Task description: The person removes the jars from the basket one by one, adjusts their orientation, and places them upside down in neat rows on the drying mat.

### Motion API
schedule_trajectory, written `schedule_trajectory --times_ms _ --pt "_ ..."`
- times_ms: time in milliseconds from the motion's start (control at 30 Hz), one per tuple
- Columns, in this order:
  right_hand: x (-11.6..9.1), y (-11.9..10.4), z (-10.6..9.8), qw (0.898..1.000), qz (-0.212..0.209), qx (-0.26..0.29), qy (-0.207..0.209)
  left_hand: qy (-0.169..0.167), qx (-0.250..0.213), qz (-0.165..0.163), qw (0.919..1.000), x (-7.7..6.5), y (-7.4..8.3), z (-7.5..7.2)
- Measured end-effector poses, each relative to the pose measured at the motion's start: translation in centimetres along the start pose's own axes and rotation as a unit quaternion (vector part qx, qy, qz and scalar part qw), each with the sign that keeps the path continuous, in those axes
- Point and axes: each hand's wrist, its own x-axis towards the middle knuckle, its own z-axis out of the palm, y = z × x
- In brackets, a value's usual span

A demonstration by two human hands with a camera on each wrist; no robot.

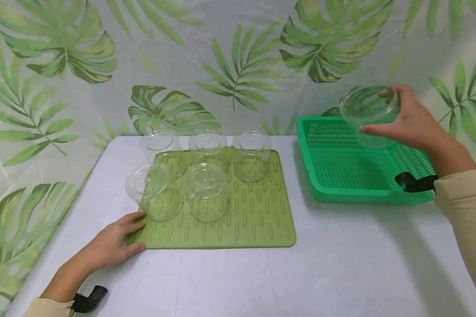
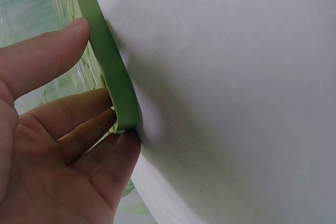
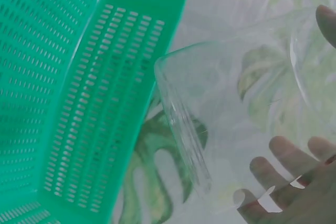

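Observation:
My right hand (image 1: 414, 119) holds a clear cup (image 1: 369, 108), thumb on the near side and fingers round the far side. The cup is tilted above the back right of a green plastic basket (image 1: 315, 171). In the right wrist view the cup (image 3: 210, 103) lies across from the basket wall. My left hand (image 1: 113, 242) touches the front left corner of a green ribbed mat (image 1: 254, 224), thumb at the front edge and fingers along the left edge. On the mat stand several clear cups, including a front left cup (image 1: 158, 198) and a front middle cup (image 1: 207, 200).
A white cloth (image 1: 222, 281) covers the table. Behind it hangs a leaf-patterned curtain (image 1: 254, 53). At the mat's back right is another clear cup (image 1: 251, 163). Each wrist wears a black device, such as the right wrist camera (image 1: 414, 182).

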Motion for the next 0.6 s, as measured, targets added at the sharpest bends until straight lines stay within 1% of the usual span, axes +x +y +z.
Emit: schedule_trajectory --times_ms 200,267,433,600 --pt "-0.6 -2.2 0.4 0.999 -0.030 -0.003 -0.017 0.012 0.005 0.006 0.9999 0.0 0.0 0.1" --pt "-0.8 -3.2 0.6 0.999 -0.040 -0.005 -0.020 0.013 0.006 0.002 0.9999 0.0 0.1 0.1" --pt "-1.3 -5.4 1.3 0.998 -0.061 -0.010 -0.032 0.008 -0.002 -0.003 1.0000 0.0 0.1 0.2" --pt "-1.8 -7.3 1.9 0.995 -0.084 -0.025 -0.055 0.005 -0.006 -0.007 0.9999 0.1 0.1 0.1"
